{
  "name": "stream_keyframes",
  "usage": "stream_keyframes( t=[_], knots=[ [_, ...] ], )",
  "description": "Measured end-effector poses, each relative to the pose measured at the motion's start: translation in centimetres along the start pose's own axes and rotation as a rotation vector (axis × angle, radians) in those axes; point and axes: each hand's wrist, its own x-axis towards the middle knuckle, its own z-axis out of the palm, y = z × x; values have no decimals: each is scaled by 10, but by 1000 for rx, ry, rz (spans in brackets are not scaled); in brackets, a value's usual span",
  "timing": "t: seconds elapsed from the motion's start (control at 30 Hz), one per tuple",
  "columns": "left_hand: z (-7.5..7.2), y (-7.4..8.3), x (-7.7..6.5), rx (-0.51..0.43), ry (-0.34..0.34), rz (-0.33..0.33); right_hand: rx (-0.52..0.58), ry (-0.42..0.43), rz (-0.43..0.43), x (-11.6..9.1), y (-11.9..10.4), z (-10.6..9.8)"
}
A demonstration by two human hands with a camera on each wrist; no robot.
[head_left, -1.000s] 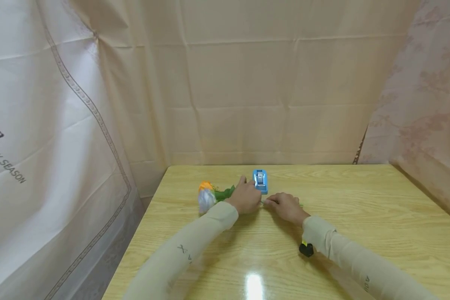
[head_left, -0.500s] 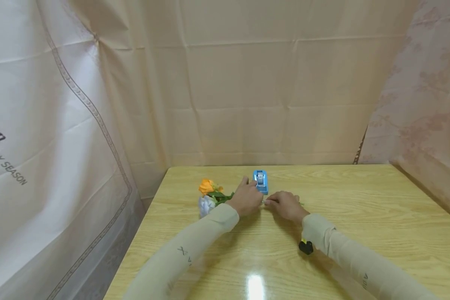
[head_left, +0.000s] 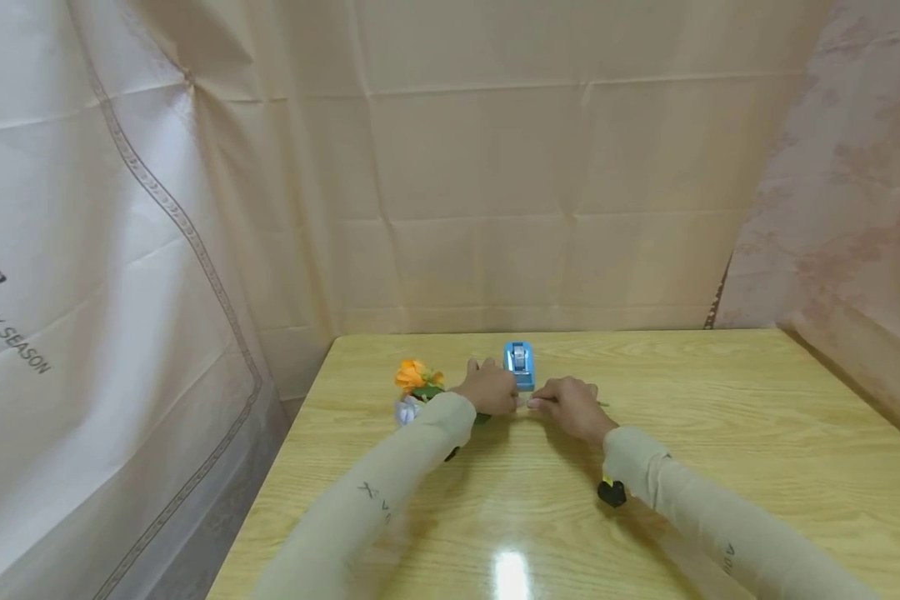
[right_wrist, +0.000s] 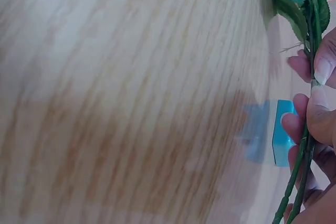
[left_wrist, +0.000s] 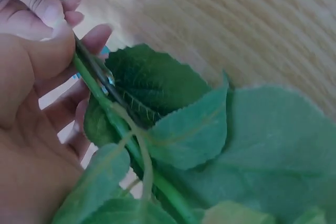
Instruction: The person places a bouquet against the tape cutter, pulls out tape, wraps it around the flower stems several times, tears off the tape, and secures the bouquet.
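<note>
Two flowers, an orange one [head_left: 411, 375] and a pale lavender-white one [head_left: 408, 410], lie to the left, partly behind the left sleeve. Their green stems [left_wrist: 118, 119] run side by side through both hands. My left hand [head_left: 491, 389] pinches the stems just below the leaves [left_wrist: 184, 129]. Close by on the right, my right hand [head_left: 572, 408] pinches the same stems between thumb and fingers. A small whitish strip, apparently clear tape [head_left: 522, 402], shows between the fingertips of both hands. Right behind the hands stands a blue tape dispenser [head_left: 519, 367].
The wood-grain table [head_left: 690, 400] reaches back to a beige cloth [head_left: 480, 208] hung behind it. A white printed cloth [head_left: 120, 333] hangs on the left. Under the right cuff sits a small black object [head_left: 612, 493] with a yellow bit.
The flower heads have turned and spread apart, and the pale one is now more hidden by the sleeve. My left hand has rolled and shifted slightly left; my right hand stays nearly in place.
</note>
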Motion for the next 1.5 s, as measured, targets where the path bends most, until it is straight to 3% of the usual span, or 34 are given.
stream_keyframes(
  t=[0.3, 0.6, 0.93, 1.17, 1.33, 1.5],
  knots=[
    [-1, 4, -2, 95, 98, -36, -6, 0, 17, 2, -3, -1],
    [9, 7, -4, 245, 195, -34, 8, -52, 62, 3, 0, 1],
    [12, 6, -2, 262, 249, -48, -10, -87, 56, 8, 2, 1],
    [16, 9, -4, 295, 270, -48, -52, -107, 43, 9, 0, 1],
    [17, 11, -3, 293, 274, -30, -74, -61, 36, 9, -4, -2],
    [15, 7, 1, 236, 215, 17, -49, -24, 21, 7, -9, -6]
  ],
)
